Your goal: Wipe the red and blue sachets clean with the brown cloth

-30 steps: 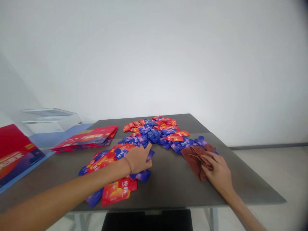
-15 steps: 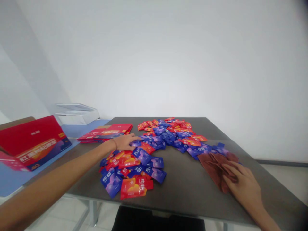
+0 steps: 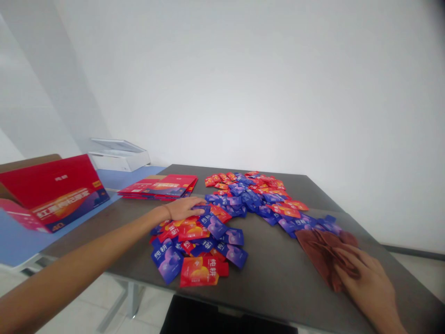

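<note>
My left hand (image 3: pixel 182 208) lies at the far left edge of a loose pile of red and purple sachets (image 3: pixel 198 236), its fingers stretched over them. Nothing shows in its grasp, though the fingertips partly blend with the packets. A brown cloth (image 3: pixel 321 255), bunched up, is gripped by my right hand (image 3: pixel 368 283) at the table's right side. The cloth touches the end of a line of purple sachets (image 3: pixel 302 221). That line runs back to a bigger heap of mixed sachets (image 3: pixel 250 197) farther up the grey table (image 3: pixel 271 264).
Flattened red cartons (image 3: pixel 163 185) lie stacked at the table's left. A red box (image 3: pixel 69 190), open-topped, stands on a blue table (image 3: pixel 21 246) alongside. Behind it sits a white box (image 3: pixel 120 160) with its lid raised. A black chair (image 3: pixel 194 317) is below the near edge.
The camera view has tilted, so everything appears slightly rotated and shifted right. Relative to the table, both hands, the cloth and the sachets look almost unmoved.
</note>
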A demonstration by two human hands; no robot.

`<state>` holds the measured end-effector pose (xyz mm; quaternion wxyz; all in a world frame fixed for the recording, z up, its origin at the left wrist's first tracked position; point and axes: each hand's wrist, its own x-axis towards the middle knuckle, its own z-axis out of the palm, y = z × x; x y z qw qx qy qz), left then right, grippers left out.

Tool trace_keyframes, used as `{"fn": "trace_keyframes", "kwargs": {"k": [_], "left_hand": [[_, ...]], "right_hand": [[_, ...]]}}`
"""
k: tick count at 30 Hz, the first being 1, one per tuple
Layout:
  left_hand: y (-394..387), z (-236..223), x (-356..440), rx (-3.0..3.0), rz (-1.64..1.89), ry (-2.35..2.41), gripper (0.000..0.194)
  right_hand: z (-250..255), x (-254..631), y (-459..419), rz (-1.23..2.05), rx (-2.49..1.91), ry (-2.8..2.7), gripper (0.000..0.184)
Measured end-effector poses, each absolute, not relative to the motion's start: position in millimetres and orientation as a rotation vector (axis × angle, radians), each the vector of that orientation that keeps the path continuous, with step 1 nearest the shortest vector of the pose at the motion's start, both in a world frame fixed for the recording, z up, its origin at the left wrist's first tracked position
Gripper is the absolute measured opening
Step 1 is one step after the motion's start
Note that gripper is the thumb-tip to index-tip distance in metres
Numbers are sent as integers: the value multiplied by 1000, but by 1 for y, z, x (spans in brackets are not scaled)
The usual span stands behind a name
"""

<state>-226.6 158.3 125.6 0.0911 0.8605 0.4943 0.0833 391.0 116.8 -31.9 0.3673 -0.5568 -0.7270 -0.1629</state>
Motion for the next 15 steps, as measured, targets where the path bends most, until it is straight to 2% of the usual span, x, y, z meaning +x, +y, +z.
{"fn": "trace_keyframes", "kwargs": {"k": [6,12,15], "left_hand": [[158,122,-239,2512,486,1667,58],[142,108,-284,2435,627,1859,45],[125,89,-316,2341,659,2005,45]], "right_hand": [[-30,390,116,-382,-1424,-1871,42],[-30,390,117,-392,-1416,-1864,41],[-30,389,117,-392,-1416,-1855,42]]}}
